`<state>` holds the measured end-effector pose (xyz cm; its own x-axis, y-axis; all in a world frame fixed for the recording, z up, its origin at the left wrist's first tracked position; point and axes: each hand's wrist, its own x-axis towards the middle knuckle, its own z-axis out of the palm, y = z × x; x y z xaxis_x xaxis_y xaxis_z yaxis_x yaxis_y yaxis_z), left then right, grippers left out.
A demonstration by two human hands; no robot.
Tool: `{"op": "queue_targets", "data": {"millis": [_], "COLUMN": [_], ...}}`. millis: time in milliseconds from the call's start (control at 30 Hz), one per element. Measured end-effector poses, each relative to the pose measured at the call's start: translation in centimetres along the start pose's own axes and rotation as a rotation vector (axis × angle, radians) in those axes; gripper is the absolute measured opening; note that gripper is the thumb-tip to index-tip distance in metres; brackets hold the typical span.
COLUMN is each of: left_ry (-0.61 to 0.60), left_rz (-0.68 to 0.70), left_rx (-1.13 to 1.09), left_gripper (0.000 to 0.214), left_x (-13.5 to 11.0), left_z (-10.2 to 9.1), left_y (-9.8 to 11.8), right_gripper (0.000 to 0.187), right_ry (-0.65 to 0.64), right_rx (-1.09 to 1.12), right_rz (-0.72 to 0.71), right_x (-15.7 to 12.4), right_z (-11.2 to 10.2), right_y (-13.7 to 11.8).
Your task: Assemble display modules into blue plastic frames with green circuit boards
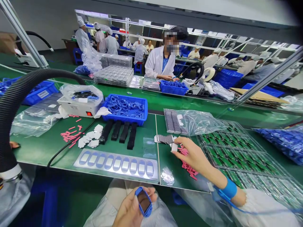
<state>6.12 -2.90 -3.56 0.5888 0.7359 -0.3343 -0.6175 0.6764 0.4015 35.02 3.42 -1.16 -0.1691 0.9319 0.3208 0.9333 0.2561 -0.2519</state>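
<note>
Over the lap, the left hand's (129, 208) fingers grip a blue-rimmed watch-like case (144, 202), its dark face turned upward, probably to keep it in view. The right hand's (193, 154) fingers pinch a white square pad (174, 147) beside a fanned row of striped pads (165, 139) on the tabletop (147, 130), seemingly spread for easy picking. Behind, a blue bin (142, 121) holds loose blue frames (125, 106), and a clear plastic bag (204, 121) contains dark-striped strips (174, 121).
</note>
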Motion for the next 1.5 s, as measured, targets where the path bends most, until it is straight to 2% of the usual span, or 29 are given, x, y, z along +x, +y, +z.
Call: {"op": "queue_targets", "data": {"millis": [100,167,267,467,600,700,800,900,1067,1133,1233,1300,1400,1433,1500], "left_ry": [-0.046,-0.112,-0.159,-0.071,-0.048,-0.074,-0.084,-0.065,0.007,0.035,0.087,0.109,0.102,0.096,0.089], "left_rz": [0.009,-0.016,-0.055,-0.073,-0.068,-0.056,-0.113,-0.123,-0.039,-0.02,-0.004,-0.002,-0.038,-0.059,-0.102], "left_rx": [0.098,0.145,0.173,0.148,0.169,0.203,0.222,0.162,0.054,0.016,-0.081,-0.155,-0.251,-0.279,-0.313], "left_gripper": [0.042,0.046,0.039,0.038,0.035,0.032,0.037,0.035,0.028,0.029,0.027,0.027,0.022,0.019,0.017], "left_x": [0.3,0.6,0.7,0.3,0.2,0.1,-0.1,-0.3,-0.4,-0.4,-0.1,0.0,0.0,0.0,-0.1], "left_z": [0.9,1.8,3.0,4.1,4.3,3.8,3.0,2.6,3.0,2.6,1.2,0.1,-1.5,-1.9,-2.5], "left_y": [0.7,1.0,1.3,1.1,0.8,0.5,0.2,0.0,-0.2,-0.8,-2.0,-2.7,-3.2,-3.1,-2.8], "right_gripper": [0.033,0.04,0.041,0.048,0.036,0.032,0.024,0.021,0.004,0.011,0.012,0.01,0.007,0.006,0.006], "right_ry": [-0.075,-0.198,-0.285,-0.192,-0.124,-0.148,-0.167,-0.047,0.327,0.392,0.402,0.398,0.481,0.502,0.479], "right_rx": [0.193,0.399,0.479,0.52,0.592,0.657,0.693,0.594,0.264,0.179,0.11,0.114,0.059,0.003,-0.116], "right_rz": [-0.098,-0.187,-0.263,-0.232,-0.152,-0.141,-0.136,-0.134,-0.212,-0.287,-0.328,-0.26,-0.068,-0.046,-0.12], "right_x": [-1.1,-1.8,-2.4,-3.3,-3.8,-3.8,-4.1,-4.7,-5.5,-5.7,-6.1,-6.5,-7.2,-7.4,-7.9], "right_z": [-1.6,-2.7,-3.5,-2.7,-1.9,-1.9,-2.0,-1.8,-0.6,-0.2,-0.1,-0.2,0.4,1.0,2.4], "right_y": [-4.5,-7.3,-9.6,-10.8,-11.2,-11.1,-11.0,-11.4,-13.1,-13.9,-14.1,-13.2,-10.4,-9.4,-7.5]}}
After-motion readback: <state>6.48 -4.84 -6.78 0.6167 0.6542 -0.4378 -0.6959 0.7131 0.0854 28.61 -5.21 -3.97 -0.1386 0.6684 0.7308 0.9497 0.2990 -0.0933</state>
